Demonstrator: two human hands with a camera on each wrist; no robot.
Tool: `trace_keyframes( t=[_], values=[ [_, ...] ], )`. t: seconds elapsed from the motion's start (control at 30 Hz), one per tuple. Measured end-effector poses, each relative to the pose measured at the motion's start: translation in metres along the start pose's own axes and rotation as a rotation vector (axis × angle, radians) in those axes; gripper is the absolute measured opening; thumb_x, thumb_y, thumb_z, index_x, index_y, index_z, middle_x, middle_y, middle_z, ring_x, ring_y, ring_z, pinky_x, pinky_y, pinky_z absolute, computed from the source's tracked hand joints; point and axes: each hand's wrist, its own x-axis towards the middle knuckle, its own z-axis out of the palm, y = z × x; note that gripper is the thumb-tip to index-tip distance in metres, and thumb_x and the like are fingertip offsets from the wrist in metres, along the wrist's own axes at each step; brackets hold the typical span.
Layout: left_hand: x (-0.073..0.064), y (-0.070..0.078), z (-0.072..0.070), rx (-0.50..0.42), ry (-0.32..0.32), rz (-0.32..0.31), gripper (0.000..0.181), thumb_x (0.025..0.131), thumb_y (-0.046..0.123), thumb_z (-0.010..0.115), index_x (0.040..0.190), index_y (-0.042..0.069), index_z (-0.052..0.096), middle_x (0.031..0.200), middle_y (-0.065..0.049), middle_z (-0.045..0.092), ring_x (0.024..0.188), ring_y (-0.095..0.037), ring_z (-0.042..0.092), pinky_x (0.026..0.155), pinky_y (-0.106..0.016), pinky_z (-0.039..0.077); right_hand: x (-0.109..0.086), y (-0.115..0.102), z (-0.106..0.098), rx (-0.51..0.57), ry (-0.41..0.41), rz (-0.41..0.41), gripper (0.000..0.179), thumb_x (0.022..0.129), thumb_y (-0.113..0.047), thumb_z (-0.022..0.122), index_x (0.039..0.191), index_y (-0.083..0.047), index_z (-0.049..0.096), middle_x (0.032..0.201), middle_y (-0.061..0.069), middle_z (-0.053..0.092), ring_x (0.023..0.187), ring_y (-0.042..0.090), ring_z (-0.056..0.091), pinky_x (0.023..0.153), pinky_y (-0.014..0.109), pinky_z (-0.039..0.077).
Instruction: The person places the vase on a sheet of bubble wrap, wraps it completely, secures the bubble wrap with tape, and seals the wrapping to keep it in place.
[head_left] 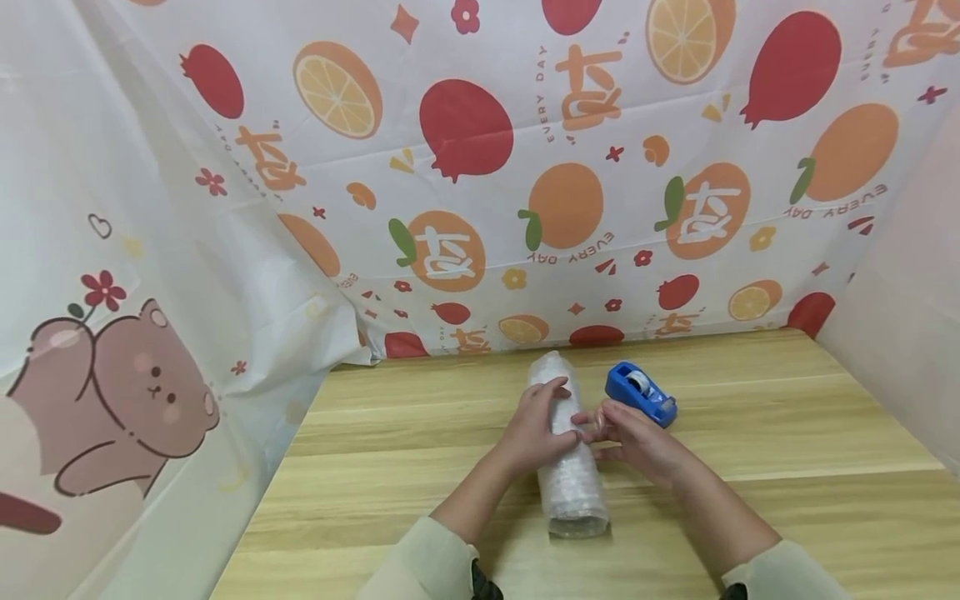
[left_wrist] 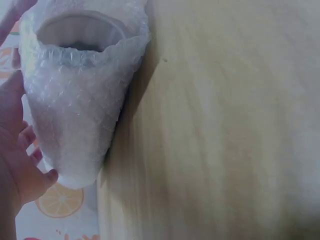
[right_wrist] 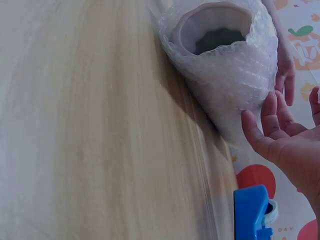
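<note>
A vase-like vessel in bubble wrap (head_left: 573, 492) lies on the wooden table, its near end uncovered. Inside the wrap, the wrist views show a pale, scalloped rim (right_wrist: 215, 14) and a dark interior. My left hand (head_left: 536, 425) holds the middle of the bundle, thumb and fingers spread around its sides. At its right side is my right hand (head_left: 637, 437), with a small shiny clear strip, apparently tape (head_left: 600, 419), pinched at the fingertips. In the right wrist view, the other fingers (right_wrist: 270, 117) reach up to the wrap; the thumb is out of frame.
A blue tape dispenser (head_left: 637, 392) with a roll of tape stands just beyond my right hand. The wooden table (head_left: 787, 467) ends at a fruit-print curtain (head_left: 510, 275) behind. Another hanging sheet (head_left: 172, 500) with a bear print borders the left side.
</note>
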Motion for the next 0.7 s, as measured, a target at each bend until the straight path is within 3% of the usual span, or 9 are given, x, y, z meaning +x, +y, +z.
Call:
trace_keyframes(
  t=[0.17,0.33,0.53,0.7],
  values=[
    [-0.005,-0.004,-0.001,-0.038,0.030,-0.032,0.083,0.079,0.039,0.080,0.148,0.019,0.038,0.137,0.002,0.050,0.136,-0.021,0.038,0.110,-0.046,0.038,0.005,0.001,0.002,0.010,-0.008,-0.029,0.034,0.108,-0.036,0.029,0.095,-0.017,0.054,0.127,0.007,0.055,0.111,0.018,0.060,0.094,0.045,0.047],
    [-0.008,-0.006,-0.001,-0.063,0.034,-0.019,0.080,0.079,0.033,0.080,0.147,0.018,0.040,0.136,0.002,0.052,0.136,-0.022,0.036,0.110,-0.046,0.037,0.013,-0.002,0.001,-0.047,0.023,-0.020,0.033,0.108,-0.033,0.031,0.094,-0.012,0.053,0.107,0.006,0.054,0.098,0.019,0.058,0.088,0.046,0.050],
    [-0.009,-0.002,-0.006,-0.020,0.018,0.062,0.056,0.082,0.023,0.079,0.133,0.020,0.057,0.136,0.002,0.055,0.137,-0.023,0.034,0.112,-0.048,0.033,0.025,-0.010,-0.002,-0.206,0.070,0.014,0.036,0.106,-0.029,0.038,0.093,0.004,0.047,0.087,0.008,0.047,0.084,0.021,0.047,0.077,0.045,0.051],
    [-0.010,0.005,-0.008,-0.035,-0.001,0.039,0.043,0.083,0.018,0.078,0.123,0.020,0.064,0.132,0.002,0.055,0.136,-0.023,0.034,0.110,-0.048,0.034,0.034,-0.013,-0.001,-0.312,0.076,0.031,0.034,0.103,-0.023,0.043,0.096,0.010,0.046,0.083,0.007,0.046,0.081,0.022,0.046,0.069,0.036,0.048]
  ],
)
